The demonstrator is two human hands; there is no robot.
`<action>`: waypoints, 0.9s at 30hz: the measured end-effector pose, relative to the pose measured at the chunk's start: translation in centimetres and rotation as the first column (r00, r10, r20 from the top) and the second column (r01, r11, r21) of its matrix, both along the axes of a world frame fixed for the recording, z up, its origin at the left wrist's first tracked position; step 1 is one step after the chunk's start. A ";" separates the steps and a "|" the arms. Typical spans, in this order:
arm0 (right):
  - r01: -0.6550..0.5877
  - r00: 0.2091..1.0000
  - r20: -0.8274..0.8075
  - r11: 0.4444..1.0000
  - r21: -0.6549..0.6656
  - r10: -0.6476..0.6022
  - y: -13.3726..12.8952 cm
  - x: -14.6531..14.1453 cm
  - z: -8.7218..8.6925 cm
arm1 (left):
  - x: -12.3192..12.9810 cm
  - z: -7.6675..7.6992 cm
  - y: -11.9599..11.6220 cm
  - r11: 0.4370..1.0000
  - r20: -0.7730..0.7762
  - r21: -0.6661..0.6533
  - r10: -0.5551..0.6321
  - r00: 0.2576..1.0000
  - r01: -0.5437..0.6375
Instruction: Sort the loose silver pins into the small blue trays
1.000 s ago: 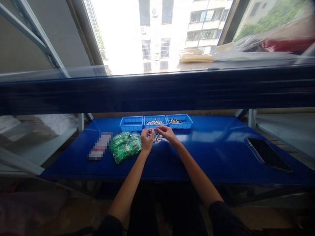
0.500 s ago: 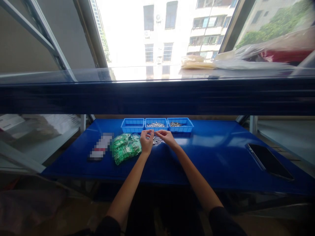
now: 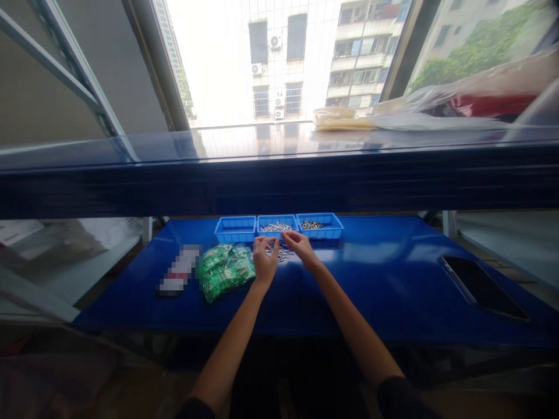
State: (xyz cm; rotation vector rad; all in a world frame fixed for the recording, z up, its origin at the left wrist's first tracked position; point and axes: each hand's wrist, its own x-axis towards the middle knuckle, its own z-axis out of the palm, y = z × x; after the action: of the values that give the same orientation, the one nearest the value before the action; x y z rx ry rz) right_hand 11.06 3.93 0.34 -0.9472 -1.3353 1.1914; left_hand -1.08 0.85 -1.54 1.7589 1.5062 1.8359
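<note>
My left hand (image 3: 265, 262) and my right hand (image 3: 300, 247) meet fingertip to fingertip over a loose pile of small metal pieces (image 3: 286, 252) on the blue table. Both hands are closed in a pinch; what lies between the fingers is too small to make out. Just behind them is the middle blue tray (image 3: 294, 220), which holds metal pieces. The right blue tray (image 3: 334, 232) has darker small pieces in it, while the left blue tray (image 3: 236, 237) shows nothing inside. Beside my left hand lies a clear bag of green packets (image 3: 227, 270).
A dark phone-like device (image 3: 484, 288) lies at the right of the blue table (image 3: 371, 291). A blurred-out item (image 3: 180, 270) is left of the bag. A raised blue shelf (image 3: 262, 183) crosses behind the trays, with plastic bags (image 3: 345, 118) on it.
The view has tilted slightly, so the table sits lower in the picture. My hands have shifted a little to the right and stay close together in a pinch.
</note>
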 end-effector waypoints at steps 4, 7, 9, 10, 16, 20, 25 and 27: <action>0.022 1.000 0.007 0.999 0.038 -0.022 -0.1 0.0 0.1 | 0.0 0.3 -0.2 0.999 0.059 0.002 0.035 0.998 -0.035; 0.064 0.998 -0.021 0.997 0.037 -0.064 0.0 0.2 0.3 | 0.2 0.5 -0.3 1.000 0.050 -0.003 -0.029 0.998 0.029; 0.084 0.996 -0.044 0.996 0.001 -0.083 0.1 0.5 0.4 | 0.3 0.5 -0.4 0.998 0.012 -0.016 -0.059 0.998 0.060; 0.094 0.994 -0.054 0.995 -0.015 -0.094 0.2 0.7 0.5 | 0.3 0.5 -0.4 0.998 -0.012 -0.026 -0.061 0.998 0.060; 0.182 0.983 0.026 0.983 0.012 -0.182 1.2 2.1 -0.2 | 0.3 0.7 -0.6 0.998 -0.091 -0.060 -0.040 0.995 0.035; 0.205 0.978 0.025 0.979 -0.004 -0.205 1.8 2.3 -0.8 | 0.3 0.9 -0.7 0.997 -0.081 -0.060 -0.052 0.995 0.047; 0.024 0.999 0.027 1.000 0.012 -0.025 1.5 2.1 -0.4 | 0.3 0.9 -0.5 0.998 -0.048 -0.041 -0.058 0.997 0.056; 0.016 0.995 0.100 1.000 0.012 -0.017 1.3 2.1 -0.3 | 0.2 0.9 -0.5 0.998 -0.045 -0.040 -0.059 0.997 0.058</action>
State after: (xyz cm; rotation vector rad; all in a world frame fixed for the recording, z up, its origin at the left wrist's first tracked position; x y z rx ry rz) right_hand 13.18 5.21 0.07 -1.0199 -1.4092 1.1354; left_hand -0.84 0.32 -0.59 1.8190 1.4800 1.7384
